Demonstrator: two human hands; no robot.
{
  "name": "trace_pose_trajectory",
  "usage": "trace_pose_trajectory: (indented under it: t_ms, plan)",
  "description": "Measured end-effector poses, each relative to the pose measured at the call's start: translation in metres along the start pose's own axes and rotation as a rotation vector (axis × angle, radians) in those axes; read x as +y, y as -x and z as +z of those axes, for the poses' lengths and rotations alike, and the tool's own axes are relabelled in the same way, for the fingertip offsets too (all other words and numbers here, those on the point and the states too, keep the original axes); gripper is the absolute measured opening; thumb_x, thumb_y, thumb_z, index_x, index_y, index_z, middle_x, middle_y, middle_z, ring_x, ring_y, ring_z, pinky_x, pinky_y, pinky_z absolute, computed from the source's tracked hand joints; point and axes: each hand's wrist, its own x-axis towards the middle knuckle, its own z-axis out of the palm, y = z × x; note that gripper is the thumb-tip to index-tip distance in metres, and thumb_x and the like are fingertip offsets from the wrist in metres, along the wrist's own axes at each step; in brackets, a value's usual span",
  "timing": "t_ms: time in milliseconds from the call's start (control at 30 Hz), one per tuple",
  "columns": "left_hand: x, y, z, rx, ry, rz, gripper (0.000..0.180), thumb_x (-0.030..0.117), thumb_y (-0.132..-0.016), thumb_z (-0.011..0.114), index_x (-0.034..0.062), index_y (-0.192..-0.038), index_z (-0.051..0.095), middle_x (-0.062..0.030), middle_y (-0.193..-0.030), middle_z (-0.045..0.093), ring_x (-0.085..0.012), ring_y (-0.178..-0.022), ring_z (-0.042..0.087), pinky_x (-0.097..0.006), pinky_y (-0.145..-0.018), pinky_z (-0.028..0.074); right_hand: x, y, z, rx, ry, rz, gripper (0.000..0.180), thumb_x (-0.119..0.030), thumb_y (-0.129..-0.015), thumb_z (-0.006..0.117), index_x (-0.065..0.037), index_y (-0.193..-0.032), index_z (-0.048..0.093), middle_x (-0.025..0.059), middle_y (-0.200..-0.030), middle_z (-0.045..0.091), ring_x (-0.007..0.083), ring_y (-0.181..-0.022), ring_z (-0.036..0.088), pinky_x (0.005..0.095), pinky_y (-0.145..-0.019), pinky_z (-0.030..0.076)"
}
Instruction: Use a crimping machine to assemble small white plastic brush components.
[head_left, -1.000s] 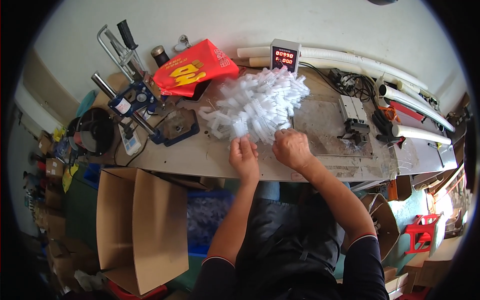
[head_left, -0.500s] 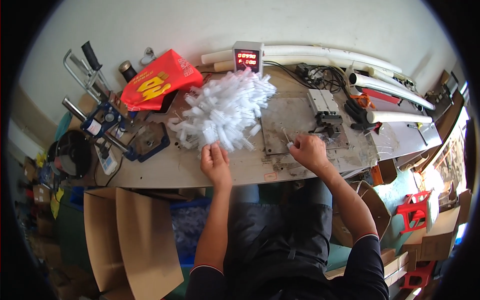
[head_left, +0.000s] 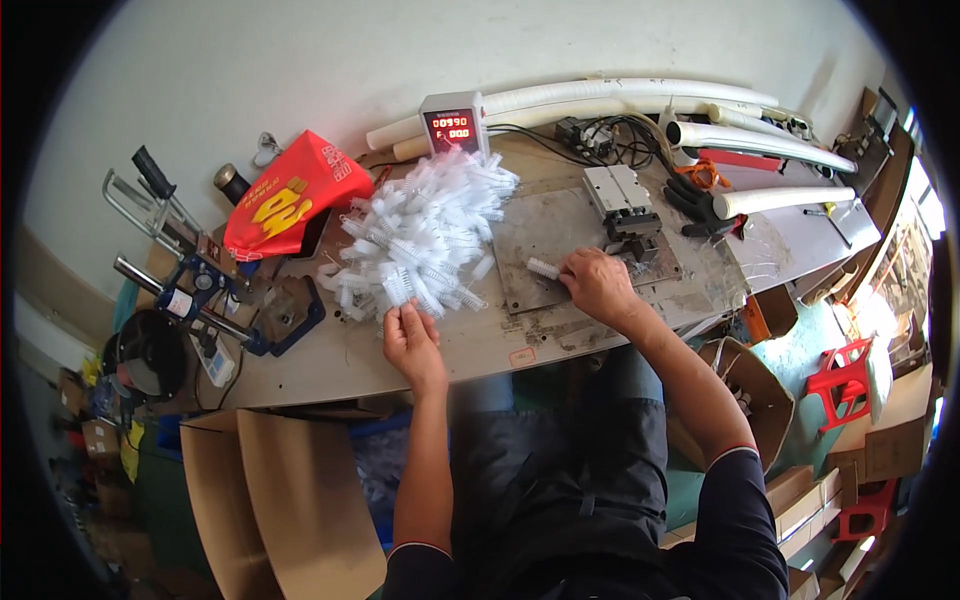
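A large heap of small white bristle brushes (head_left: 430, 225) lies in the middle of the bench. At the heap's near edge my left hand (head_left: 412, 345) is closed, with its fingertips pinching a white bristle brush (head_left: 397, 284). My right hand (head_left: 600, 285) is closed over the near part of a metal plate (head_left: 520, 240), just left of a small metal fixture (head_left: 632, 237). From its fingertips another white bristle brush (head_left: 543, 268) points to the left. The end of that brush inside the fingers is hidden.
Behind the heap stands a counter box with a red display (head_left: 452, 128). A red bag (head_left: 295, 200) and a blue-based hand press (head_left: 200, 270) are at the left. White tubes (head_left: 770, 145) and a black glove (head_left: 695, 205) lie at the right. An open cardboard box (head_left: 290, 490) stands below the bench.
The whole view has shifted, so most bench things appear farther left. The brush in my right hand now shows its bristled length pointing left. My left hand stays at the heap's near edge.
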Motion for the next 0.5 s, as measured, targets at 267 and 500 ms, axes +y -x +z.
trace_pose_trajectory:
  t_ms: [267, 500]
  plan:
    - [-0.007, 0.000, -0.003, 0.001, 0.068, 0.039, 0.022, 0.022, -0.110, 0.053, 0.0027, -0.107, 0.063, 0.0013, -0.073, 0.058, -0.0035, -0.056, 0.046, -0.020, -0.048, 0.036, 0.002, 0.032, -0.010, 0.070, -0.076, 0.222, 0.015, -0.021, -0.084, 0.068, -0.006, -0.084, 0.070, 0.0148, -0.081, 0.070, 0.0377, -0.080, 0.069, 0.0495, -0.073, 0.055]
    - [-0.003, 0.020, 0.016, -0.083, -0.052, 0.289, 0.024, 0.022, -0.111, 0.051, 0.0008, -0.108, 0.063, 0.0011, -0.074, 0.058, -0.0037, -0.060, 0.047, -0.020, -0.053, 0.038, 0.048, 0.074, -0.033, 0.271, -0.180, 0.533, 0.014, -0.021, -0.079, 0.068, -0.008, -0.079, 0.072, 0.0165, -0.074, 0.071, 0.0381, -0.074, 0.070, 0.0468, -0.072, 0.056]
